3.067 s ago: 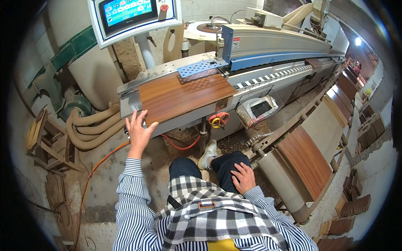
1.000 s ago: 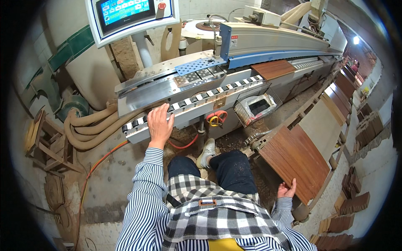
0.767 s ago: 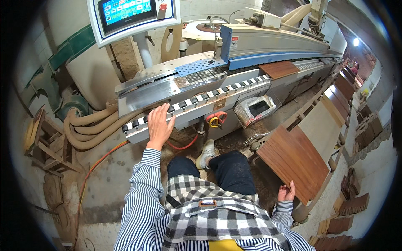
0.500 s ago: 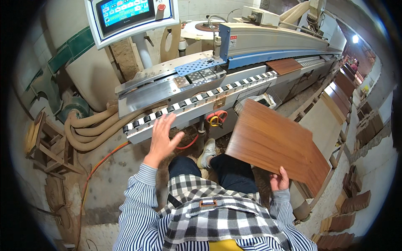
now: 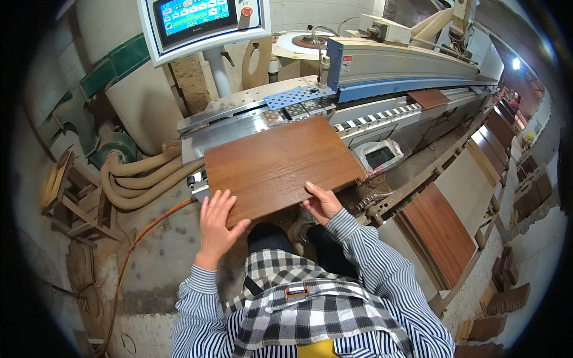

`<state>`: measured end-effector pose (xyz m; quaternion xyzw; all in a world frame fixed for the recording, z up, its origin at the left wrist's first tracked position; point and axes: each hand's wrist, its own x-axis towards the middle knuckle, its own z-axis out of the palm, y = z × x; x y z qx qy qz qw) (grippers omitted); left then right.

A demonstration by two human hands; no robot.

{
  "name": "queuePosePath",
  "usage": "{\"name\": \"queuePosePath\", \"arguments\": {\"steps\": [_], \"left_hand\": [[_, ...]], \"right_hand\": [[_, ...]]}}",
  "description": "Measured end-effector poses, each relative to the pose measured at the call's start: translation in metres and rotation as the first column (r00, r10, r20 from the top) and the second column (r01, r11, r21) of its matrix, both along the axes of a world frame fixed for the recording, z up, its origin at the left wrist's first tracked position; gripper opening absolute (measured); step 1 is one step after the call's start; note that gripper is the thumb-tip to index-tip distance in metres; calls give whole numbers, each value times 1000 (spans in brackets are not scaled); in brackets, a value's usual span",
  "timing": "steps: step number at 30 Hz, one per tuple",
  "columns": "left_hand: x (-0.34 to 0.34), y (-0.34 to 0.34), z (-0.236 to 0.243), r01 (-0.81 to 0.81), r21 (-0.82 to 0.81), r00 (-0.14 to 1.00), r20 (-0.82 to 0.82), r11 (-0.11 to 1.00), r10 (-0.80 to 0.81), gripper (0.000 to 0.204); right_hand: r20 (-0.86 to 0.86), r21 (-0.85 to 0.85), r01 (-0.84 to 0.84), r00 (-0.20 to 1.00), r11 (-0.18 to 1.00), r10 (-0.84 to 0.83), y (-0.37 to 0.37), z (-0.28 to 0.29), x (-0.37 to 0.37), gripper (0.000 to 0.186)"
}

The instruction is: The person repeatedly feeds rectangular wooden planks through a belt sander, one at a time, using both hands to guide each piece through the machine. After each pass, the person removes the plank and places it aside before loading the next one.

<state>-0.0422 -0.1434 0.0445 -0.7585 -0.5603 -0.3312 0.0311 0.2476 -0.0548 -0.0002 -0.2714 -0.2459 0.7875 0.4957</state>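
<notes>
A flat brown wood-grain board [image 5: 280, 164] lies across the roller rail at the front of the machine, hiding much of the rail. My right hand [image 5: 322, 204] grips its near edge, thumb on top and the other fingers underneath. At the near left corner is my left hand [image 5: 218, 227], its fingers stretched out over the board's edge and its thumb apart. The rail's black and white rollers [image 5: 382, 117] show past the board's right side. Behind the board is the machine's metal table [image 5: 224, 132].
To my right, a low rack [image 5: 471, 179] carries another brown board [image 5: 440, 232]. A second board [image 5: 428, 98] lies farther along the machine. A control screen [image 5: 194, 18] stands at the upper left, above thick hoses [image 5: 137, 185] and a wooden stool [image 5: 74, 197]. A lined bin [image 5: 380, 156] sits below the rail.
The board has moved left from beside the rack onto the roller rail, carried by my right hand. My left hand has come to its near left corner. The view has shifted slightly.
</notes>
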Motion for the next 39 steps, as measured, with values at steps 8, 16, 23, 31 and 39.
{"name": "queuePosePath", "arguments": {"steps": [8, 16, 23, 31, 39], "left_hand": [[-40, 60, -18, -184, 68, 982, 56, 981, 180, 53], [-52, 100, -21, -285, 29, 957, 56, 958, 283, 63], [-49, 98, -26, -357, 35, 931, 97, 933, 352, 73], [-52, 93, -24, -300, 25, 951, 79, 953, 298, 72], [-68, 76, -15, -166, -82, 923, 339, 983, 185, 59]], "right_hand": [[-8, 144, 55, 998, 988, -54, -9, 24, 5, 58], [785, 598, -384, 106, 704, -610, -107, -52, 92, 33], [750, 423, -534, -248, 732, -614, -158, -87, 97, 37], [735, 452, -527, -237, 720, -635, -155, -87, 99, 36], [743, 450, -529, -227, 720, -630, -153, -89, 101, 35]]}}
